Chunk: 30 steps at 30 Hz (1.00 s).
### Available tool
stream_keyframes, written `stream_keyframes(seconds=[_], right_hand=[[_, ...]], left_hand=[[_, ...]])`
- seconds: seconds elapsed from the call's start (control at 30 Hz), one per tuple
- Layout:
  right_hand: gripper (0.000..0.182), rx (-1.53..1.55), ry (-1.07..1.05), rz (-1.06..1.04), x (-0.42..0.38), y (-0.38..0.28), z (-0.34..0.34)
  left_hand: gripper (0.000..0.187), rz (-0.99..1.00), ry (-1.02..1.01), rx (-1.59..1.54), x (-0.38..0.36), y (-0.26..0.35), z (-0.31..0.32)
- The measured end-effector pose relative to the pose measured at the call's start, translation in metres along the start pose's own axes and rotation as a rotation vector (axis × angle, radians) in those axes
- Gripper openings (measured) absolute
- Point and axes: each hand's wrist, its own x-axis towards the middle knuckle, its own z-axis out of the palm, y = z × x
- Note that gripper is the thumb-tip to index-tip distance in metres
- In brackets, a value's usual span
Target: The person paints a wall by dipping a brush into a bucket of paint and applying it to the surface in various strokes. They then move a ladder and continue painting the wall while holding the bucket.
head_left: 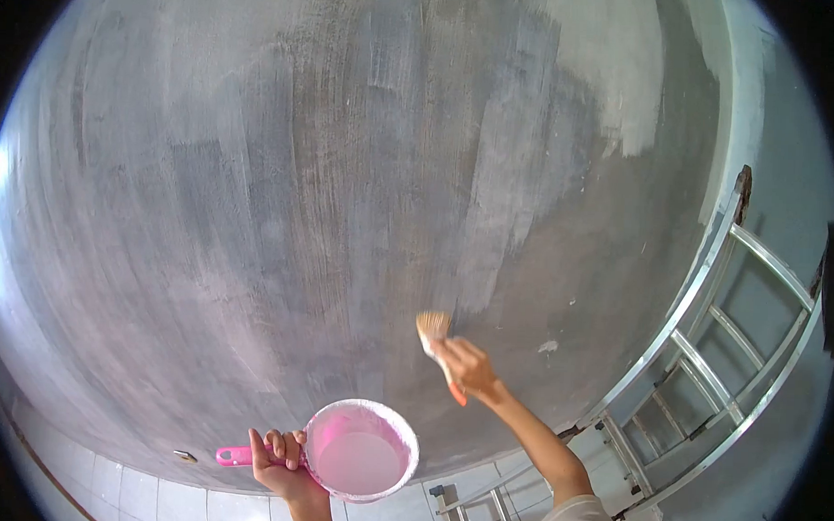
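Observation:
My left hand (279, 464) is closed round the pink handle of a round pot (408, 471), low in the view. Whitish liquid lies inside the pot, and its rim is smeared white. My right hand (468, 365) grips a paintbrush (433, 325) with pale bristles and an orange-tipped handle. The bristles point up, at or close to the grey wall (373, 213); whether they touch it I cannot tell. Lighter streaks run down the wall, with darker grey at the right.
A metal ladder (707, 372) leans at the right, near the wall's corner. Below are white floor tiles (183, 505), more metal rungs (500, 511) near my right arm, and a small object (185, 456) at the wall's foot on the left.

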Motion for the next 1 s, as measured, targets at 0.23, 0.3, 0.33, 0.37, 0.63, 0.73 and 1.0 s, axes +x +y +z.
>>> stream_keyframes(seconds=[0.23, 0.3, 0.33, 0.37, 0.63, 0.73, 1.0], right_hand=[[0.026, 0.251, -0.578, 0.117, -0.126, -0.021, 0.039], [0.023, 0.236, -0.472, 0.016, -0.101, -0.015, 0.021], [0.022, 0.21, -0.368, -0.08, -0.067, 0.0, 0.004], [0.021, 0.16, -0.296, -0.08, -0.032, 0.015, -0.019], [0.034, -0.166, 0.211, 0.013, 0.05, 0.094, -0.096], [0.035, -0.006, -0.009, 0.082, -0.036, 0.074, -0.052], [0.034, 0.103, -0.39, 0.18, -0.163, -0.002, -0.032]], left_hand=[[0.043, -0.007, -0.023, -0.04, -0.008, 0.007, 0.003], [0.044, -0.005, -0.005, -0.015, -0.008, 0.008, 0.004], [0.044, -0.01, 0.006, 0.008, -0.009, 0.009, 0.003], [0.044, -0.008, 0.003, 0.008, -0.011, 0.009, 0.003], [0.045, 0.001, 0.021, -0.008, -0.014, 0.011, 0.007], [0.045, 0.004, -0.014, -0.007, -0.015, 0.009, 0.007], [0.046, -0.102, -0.056, -0.068, -0.003, 0.008, -0.003]])
